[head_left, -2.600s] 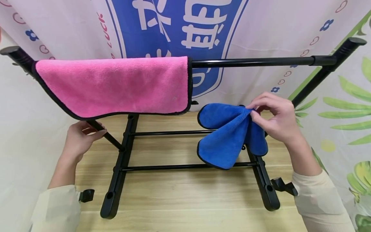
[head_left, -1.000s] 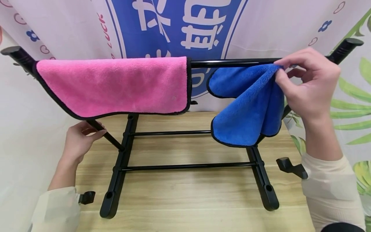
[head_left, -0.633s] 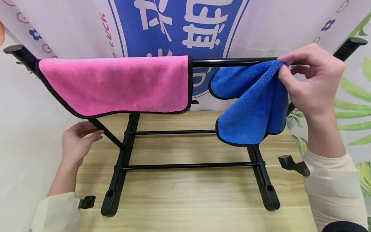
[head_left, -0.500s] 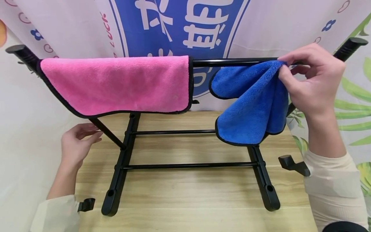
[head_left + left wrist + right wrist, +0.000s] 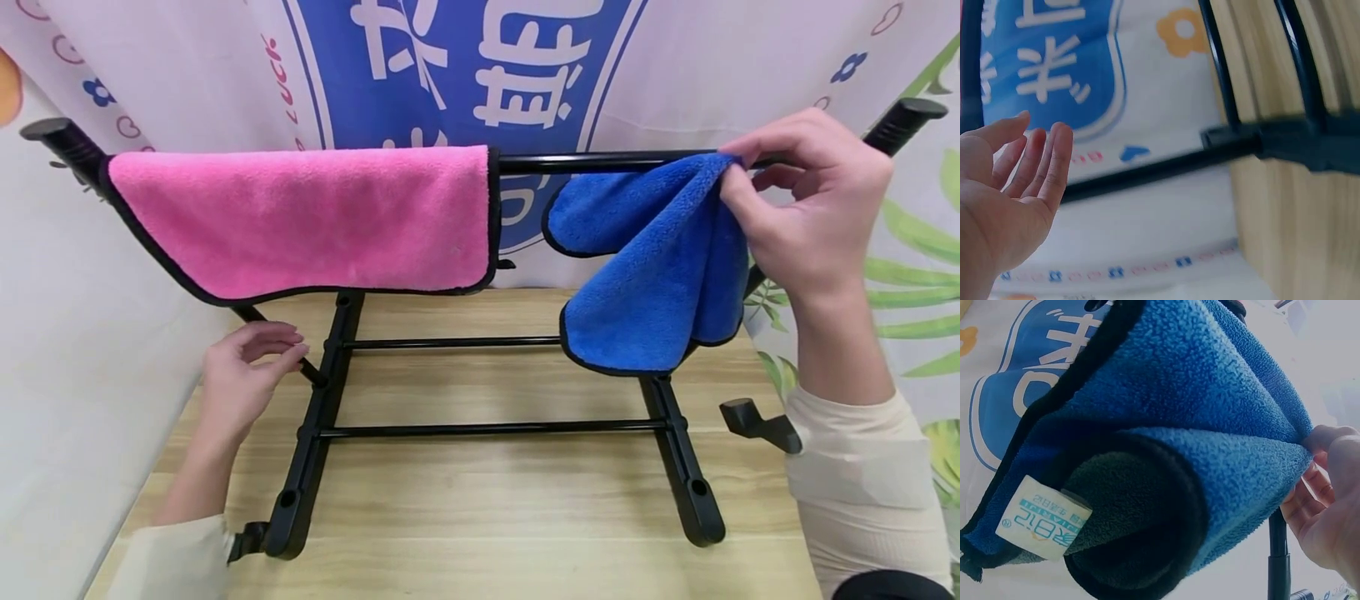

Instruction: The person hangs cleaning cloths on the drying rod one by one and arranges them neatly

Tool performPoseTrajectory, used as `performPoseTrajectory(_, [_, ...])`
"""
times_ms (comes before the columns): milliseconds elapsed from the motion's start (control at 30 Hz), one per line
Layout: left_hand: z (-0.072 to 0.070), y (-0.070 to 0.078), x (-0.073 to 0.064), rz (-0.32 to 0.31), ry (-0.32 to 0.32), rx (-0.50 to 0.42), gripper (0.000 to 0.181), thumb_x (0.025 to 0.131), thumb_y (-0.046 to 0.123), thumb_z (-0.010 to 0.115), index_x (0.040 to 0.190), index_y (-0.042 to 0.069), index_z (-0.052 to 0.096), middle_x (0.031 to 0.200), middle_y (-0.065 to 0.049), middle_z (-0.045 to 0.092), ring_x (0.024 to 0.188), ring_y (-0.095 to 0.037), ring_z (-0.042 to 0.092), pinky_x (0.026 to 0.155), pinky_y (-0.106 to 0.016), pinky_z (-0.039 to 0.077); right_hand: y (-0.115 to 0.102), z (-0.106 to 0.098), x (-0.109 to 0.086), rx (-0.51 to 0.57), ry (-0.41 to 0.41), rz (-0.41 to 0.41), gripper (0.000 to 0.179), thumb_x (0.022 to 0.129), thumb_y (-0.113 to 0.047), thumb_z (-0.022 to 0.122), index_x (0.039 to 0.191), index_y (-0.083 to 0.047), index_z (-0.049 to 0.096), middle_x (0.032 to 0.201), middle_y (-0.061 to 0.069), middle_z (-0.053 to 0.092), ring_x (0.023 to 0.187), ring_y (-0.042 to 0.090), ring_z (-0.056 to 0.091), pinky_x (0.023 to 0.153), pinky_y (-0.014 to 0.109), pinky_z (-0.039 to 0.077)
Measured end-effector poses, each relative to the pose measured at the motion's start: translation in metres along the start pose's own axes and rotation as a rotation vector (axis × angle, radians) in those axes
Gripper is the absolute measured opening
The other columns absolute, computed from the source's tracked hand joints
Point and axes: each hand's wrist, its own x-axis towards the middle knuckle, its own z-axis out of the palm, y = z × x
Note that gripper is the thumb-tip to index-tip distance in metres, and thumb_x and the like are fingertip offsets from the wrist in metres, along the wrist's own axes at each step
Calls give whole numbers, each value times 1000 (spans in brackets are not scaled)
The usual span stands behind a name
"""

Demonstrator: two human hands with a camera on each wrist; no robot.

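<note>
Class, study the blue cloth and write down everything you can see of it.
The blue cloth looks soft and plush, with black edging and rounded corners. The right wrist view shows a white label with turquoise print and a curled flap with a darker, greyish face. Pinched by the right hand, it hangs in loose folds by the black top bar, apart from the pink cloth. Whether it touches the bar is unclear.
</note>
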Motion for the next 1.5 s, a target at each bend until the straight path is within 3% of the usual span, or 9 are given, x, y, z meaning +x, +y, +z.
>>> performPoseTrajectory(100, [13, 13, 1, 59, -56, 88, 21, 90, -3, 77, 109, -6, 70, 89, 15, 72, 76, 2, 69, 64, -13, 57, 0, 1, 0, 3, 0, 0, 11, 80, 9, 67, 84, 7, 77, 84, -7, 69, 73, 9, 64, 67, 10, 54])
performPoseTrajectory(300, [47, 41, 1, 207, -203, 173, 20, 88, -2, 80, 107, -3, 74, 94, -11, 76, 81, 1, 69, 68, -13, 57, 0, 0, 1, -12, -6, -16, 11, 82, 7, 67, 84, 14, 74, 85, -6, 70, 75, 8, 65, 68, 10, 54])
performPoseTrajectory(367, [60, 50, 0, 257, -273, 184, 20, 88, -2, 80, 107, -1, 74, 94, -13, 77, 83, -6, 71, 70, -15, 58, 0, -1, 1, -29, -10, -24, 13, 83, 5, 68, 86, 16, 74, 86, -5, 70, 76, 7, 65, 69, 9, 54])
performPoseTrajectory(567, [101, 81, 0, 372, -440, 108, 26, 87, -6, 79, 111, -2, 72, 92, -9, 77, 84, -22, 74, 71, -26, 63, -3, -1, 2, -32, 13, -27, 17, 83, 2, 68, 88, 18, 72, 88, -7, 69, 77, 7, 65, 70, 9, 54])
performPoseTrajectory(800, [137, 128, 1, 460, -460, -1, 27, 90, -4, 76, 116, -2, 72, 94, -9, 77, 85, -19, 74, 72, -26, 63, -4, 0, 1, 47, 98, -15, 17, 80, 5, 67, 86, 21, 71, 85, -1, 69, 73, 11, 63, 65, 11, 54])
performPoseTrajectory(900, [151, 146, 2, 441, -459, -45, 27, 93, 0, 74, 120, -1, 72, 98, -10, 77, 87, -18, 74, 73, -26, 63, -2, -1, 0, 104, 114, -21, 17, 79, 6, 68, 85, 22, 70, 84, 5, 69, 72, 14, 62, 64, 13, 55])
performPoseTrajectory(1000, [164, 160, 3, 369, -475, -79, 32, 96, 5, 71, 127, -3, 69, 105, -13, 77, 89, -18, 75, 75, -28, 63, -2, -1, -2, 187, 135, -20, 14, 78, 9, 67, 81, 22, 69, 83, 10, 68, 70, 15, 62, 62, 14, 55])
performPoseTrajectory(1233, [191, 175, 18, 229, -490, -148, 48, 102, 8, 64, 146, -6, 53, 118, -17, 74, 96, -23, 76, 87, -30, 61, -7, 2, -10, 346, 154, -10, 17, 74, 13, 64, 79, 29, 61, 80, 10, 68, 70, 15, 59, 61, 13, 53])
performPoseTrajectory(1500, [212, 189, 26, 211, -364, -322, 38, 101, 7, 66, 135, -9, 59, 111, -20, 74, 92, -25, 76, 88, -28, 61, -5, -1, -26, 337, 119, -13, 16, 75, 12, 62, 81, 27, 61, 83, 8, 68, 71, 13, 64, 62, 12, 53])
